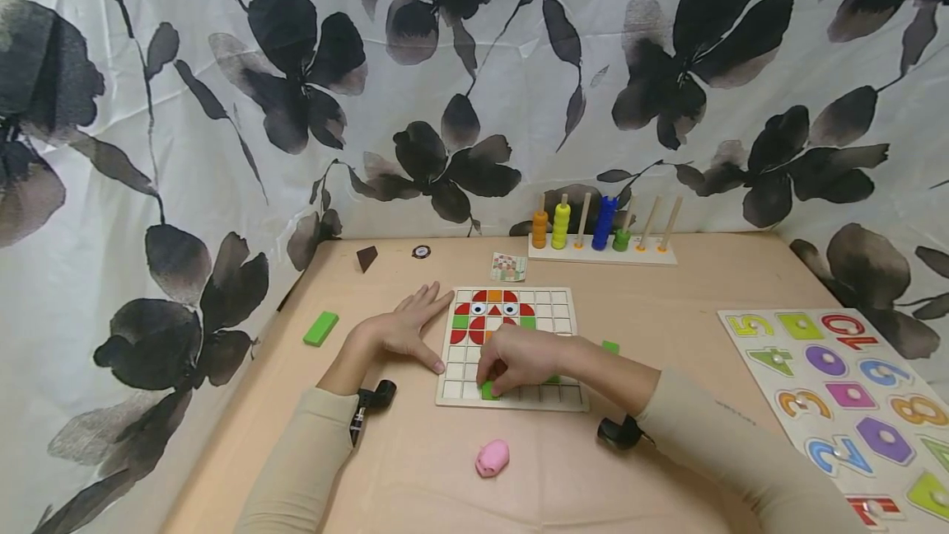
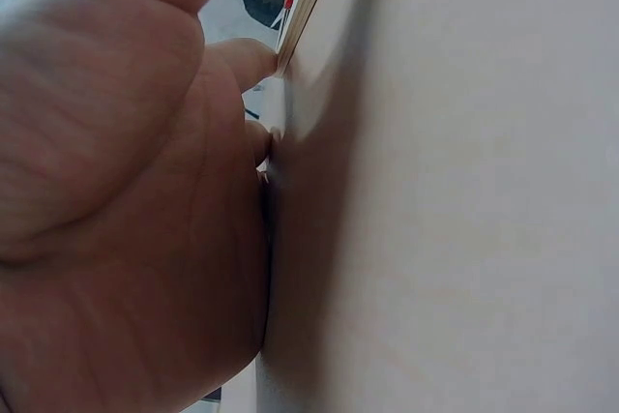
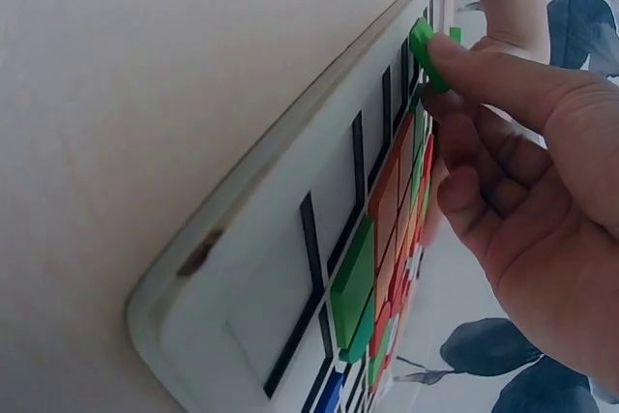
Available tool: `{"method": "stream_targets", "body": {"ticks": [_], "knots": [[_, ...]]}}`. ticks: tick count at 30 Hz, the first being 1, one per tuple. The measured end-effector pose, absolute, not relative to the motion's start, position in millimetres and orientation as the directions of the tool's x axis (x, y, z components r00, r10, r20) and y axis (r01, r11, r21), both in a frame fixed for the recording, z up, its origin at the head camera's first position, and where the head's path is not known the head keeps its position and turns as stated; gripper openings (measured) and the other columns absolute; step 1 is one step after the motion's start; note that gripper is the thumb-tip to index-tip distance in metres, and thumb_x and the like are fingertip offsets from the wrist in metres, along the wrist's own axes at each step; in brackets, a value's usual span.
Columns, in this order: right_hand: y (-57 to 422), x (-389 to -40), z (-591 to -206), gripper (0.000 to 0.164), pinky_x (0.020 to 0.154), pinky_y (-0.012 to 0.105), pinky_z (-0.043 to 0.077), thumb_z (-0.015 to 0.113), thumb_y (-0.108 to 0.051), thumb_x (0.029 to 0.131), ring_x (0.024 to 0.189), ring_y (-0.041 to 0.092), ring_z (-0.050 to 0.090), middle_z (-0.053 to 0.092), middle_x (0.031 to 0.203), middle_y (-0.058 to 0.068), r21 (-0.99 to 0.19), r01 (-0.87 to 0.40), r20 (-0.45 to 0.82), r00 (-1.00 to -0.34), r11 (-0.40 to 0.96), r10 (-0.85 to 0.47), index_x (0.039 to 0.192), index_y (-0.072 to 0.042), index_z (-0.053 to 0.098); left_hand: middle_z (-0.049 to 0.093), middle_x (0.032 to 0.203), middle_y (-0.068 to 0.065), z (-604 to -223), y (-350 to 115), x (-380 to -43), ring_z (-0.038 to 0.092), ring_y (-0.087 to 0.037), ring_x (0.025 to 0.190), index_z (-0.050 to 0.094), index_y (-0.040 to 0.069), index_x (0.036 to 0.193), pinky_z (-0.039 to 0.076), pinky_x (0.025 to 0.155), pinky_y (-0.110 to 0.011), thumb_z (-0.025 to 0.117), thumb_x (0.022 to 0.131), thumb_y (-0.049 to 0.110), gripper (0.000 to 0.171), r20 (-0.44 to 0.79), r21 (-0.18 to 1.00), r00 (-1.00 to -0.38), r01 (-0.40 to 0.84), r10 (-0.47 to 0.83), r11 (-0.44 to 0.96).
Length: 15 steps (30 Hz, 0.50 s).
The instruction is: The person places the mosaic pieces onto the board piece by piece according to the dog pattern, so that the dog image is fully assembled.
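Note:
A white grid board (image 1: 460, 357) lies on the table, its upper rows filled with red, green and orange tiles and two eye tiles. My right hand (image 1: 522, 357) is over the board's lower part and pinches a green tile (image 1: 487, 391) between thumb and fingers at the bottom row. In the right wrist view that green tile (image 3: 426, 53) is tilted against the board's surface. Part of the grid is hidden under the right hand. With fingers spread, my left hand (image 1: 404, 328) rests on the table, its thumb and fingertips at the board's left edge.
A green block (image 1: 321, 329) lies left of the left hand. A pink object (image 1: 493, 458) sits in front of the board. Behind it are a small pattern card (image 1: 508, 267) and a peg stand (image 1: 602, 255) with coloured rings. A number puzzle board (image 1: 804, 427) lies at the right.

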State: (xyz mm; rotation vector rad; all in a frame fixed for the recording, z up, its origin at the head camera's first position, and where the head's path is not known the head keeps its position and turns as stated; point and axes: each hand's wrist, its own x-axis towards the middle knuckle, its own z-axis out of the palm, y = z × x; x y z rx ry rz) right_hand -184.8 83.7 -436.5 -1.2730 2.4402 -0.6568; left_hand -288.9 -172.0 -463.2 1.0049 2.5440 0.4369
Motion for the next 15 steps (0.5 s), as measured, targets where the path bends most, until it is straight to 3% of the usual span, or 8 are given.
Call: {"method": "stream_targets", "body": {"ticks": [7,11,15], "knots": [[78.9,-181.1,-434.7,0.016,0.067,0.013,0.047,0.076,-0.021,0.084,0.075,-0.004,0.056,0.067,0.086,-0.014,-0.422,-0.732,-0.058,-0.567,0.535,-0.822,0.099,-0.018,0.078,-0.011,0.161,-0.008,-461.8,-172.3,-288.4,-0.014,-0.028,0.147,0.007,0.028,0.156,0.002,0.114,-0.058,0.078,0.055,0.072,0.13,-0.23,0.408,-0.677,0.585,0.699,0.701],[79.4,-179.5,-433.2,0.015,0.067,0.013,0.047,0.076,-0.019,0.084,0.075,-0.004,0.057,0.069,0.087,-0.013,-0.418,-0.736,-0.04,-0.571,0.533,-0.82,0.098,-0.017,0.078,-0.011,0.161,-0.008,-460.8,-172.4,-288.2,-0.014,-0.027,0.146,0.006,0.028,0.156,0.001,0.115,-0.057,0.077,0.055,0.073,0.131,-0.233,0.404,-0.676,0.586,0.699,0.702],[92.6,-181.3,-424.2,0.018,0.068,0.017,0.048,0.074,-0.019,0.086,0.076,0.004,0.057,0.069,0.091,-0.009,-0.461,-0.714,0.007,-0.596,0.527,-0.803,0.104,-0.017,0.076,-0.01,0.161,-0.01,-459.3,-172.8,-287.8,-0.012,-0.029,0.147,0.007,0.026,0.156,0.001,0.115,-0.057,0.077,0.056,0.072,0.131,-0.221,0.398,-0.671,0.6,0.707,0.694]]}}
